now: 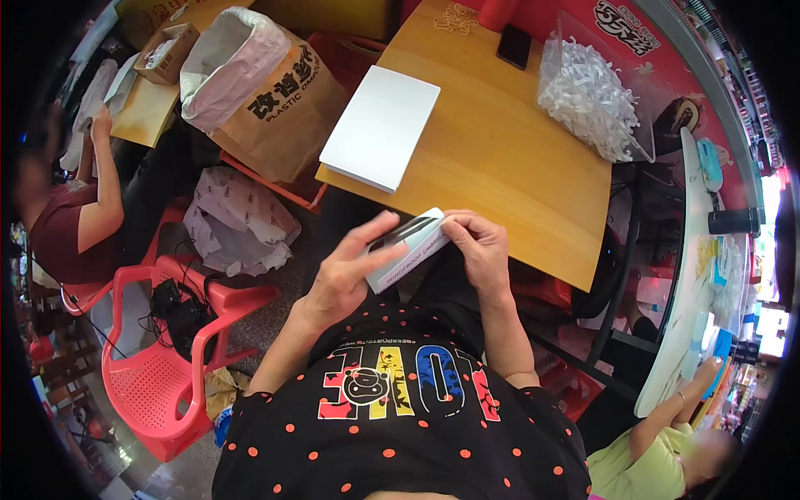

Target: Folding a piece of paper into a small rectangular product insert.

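In front of my chest, at the near edge of the wooden table (500,142), is a small, long box (408,260), pale blue and white with dark print. It is tilted, its far end up to the right. My left hand (343,271) holds the lower left part, with fingers stretched along its upper side. The fingers of my right hand (477,246) pinch the far right end, by the flap. What is inside the box cannot be seen. Just beyond, a stack of white sheets or flat cartons (383,125) lies on the table's left corner.
A clear bin of white strips (592,100) and a black phone (514,47) are on the table's far side. To the left stand a large brown bag (292,108), a white plastic bag (237,221) and a red chair (154,383). Other people sit at far left and lower right.
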### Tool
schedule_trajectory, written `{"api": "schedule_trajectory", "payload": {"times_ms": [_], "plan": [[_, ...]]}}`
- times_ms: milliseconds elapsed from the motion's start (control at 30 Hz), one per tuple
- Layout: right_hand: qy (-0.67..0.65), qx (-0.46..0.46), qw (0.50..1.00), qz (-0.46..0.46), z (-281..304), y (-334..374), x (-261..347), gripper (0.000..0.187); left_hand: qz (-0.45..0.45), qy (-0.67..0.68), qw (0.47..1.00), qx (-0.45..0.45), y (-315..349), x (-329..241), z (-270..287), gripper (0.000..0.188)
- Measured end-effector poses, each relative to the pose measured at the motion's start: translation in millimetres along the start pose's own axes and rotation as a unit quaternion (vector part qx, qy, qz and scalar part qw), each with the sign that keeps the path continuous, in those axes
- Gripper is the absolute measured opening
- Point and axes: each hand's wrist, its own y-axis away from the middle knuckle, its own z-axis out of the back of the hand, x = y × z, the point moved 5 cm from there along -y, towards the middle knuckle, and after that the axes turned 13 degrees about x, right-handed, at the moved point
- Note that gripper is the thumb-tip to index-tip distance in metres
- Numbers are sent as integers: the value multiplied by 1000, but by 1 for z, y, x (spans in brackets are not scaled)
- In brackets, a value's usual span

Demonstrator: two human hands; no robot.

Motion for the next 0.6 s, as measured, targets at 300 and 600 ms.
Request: {"api": "schedule_trajectory", "payload": {"times_ms": [300,600], "plan": [[157,-15,981,111,3,-5,25,4,313,542,769,-132,29,36,-10,23],[71,-69,993,70,4,-3,13,4,314,598,735,-49,20,43,-31,25]]}}
